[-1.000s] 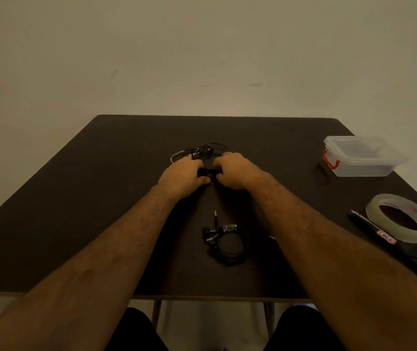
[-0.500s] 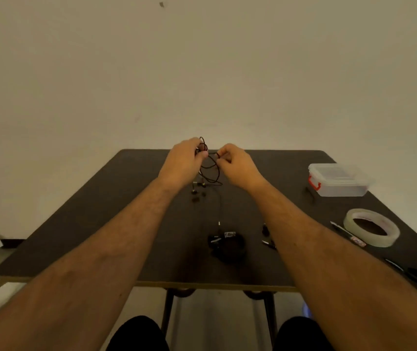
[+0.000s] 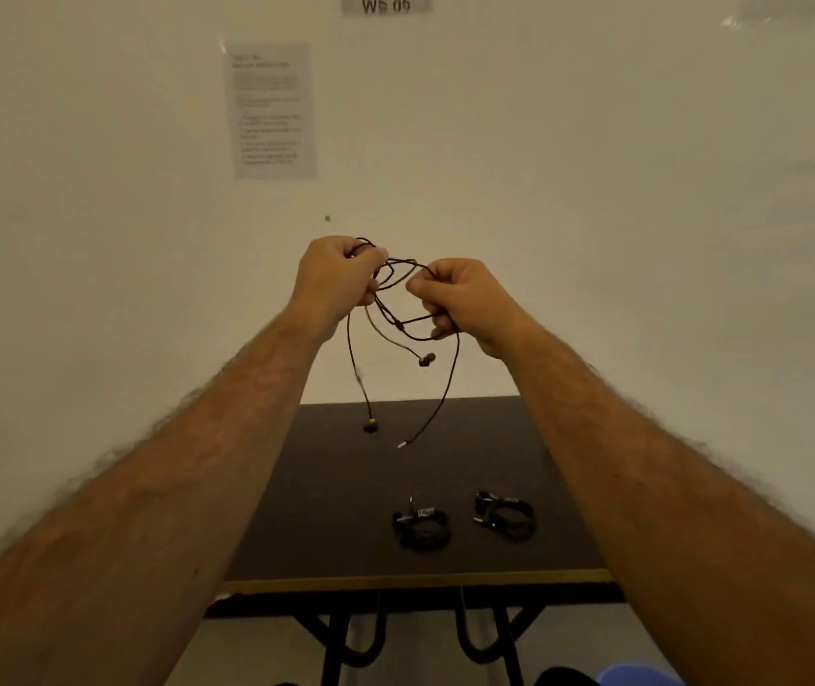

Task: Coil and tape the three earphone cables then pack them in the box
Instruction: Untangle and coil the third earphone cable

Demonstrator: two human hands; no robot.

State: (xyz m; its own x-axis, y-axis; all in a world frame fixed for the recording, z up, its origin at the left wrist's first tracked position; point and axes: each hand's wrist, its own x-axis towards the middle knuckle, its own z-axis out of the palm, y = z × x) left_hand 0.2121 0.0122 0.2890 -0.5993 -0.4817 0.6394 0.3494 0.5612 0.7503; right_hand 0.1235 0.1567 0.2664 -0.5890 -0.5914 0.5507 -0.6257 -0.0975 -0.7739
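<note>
Head view: both hands [image 3: 398, 289] pinch loose earphone cable [image 3: 403, 329] above table [image 3: 336, 487]

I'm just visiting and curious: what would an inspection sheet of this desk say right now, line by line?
Surface: dark table, partly hidden by the forearms.
Job's things: two coiled earphones, left coil and right coil, lie apart near the front edge; box not in view.
Clutter: nothing seen.
Hands: left hand and right hand are raised, both gripping the loose earphone cable.
Cables: its earbuds and plug dangle above the table.
Surroundings: pale wall with a printed sheet and a sign.
</note>
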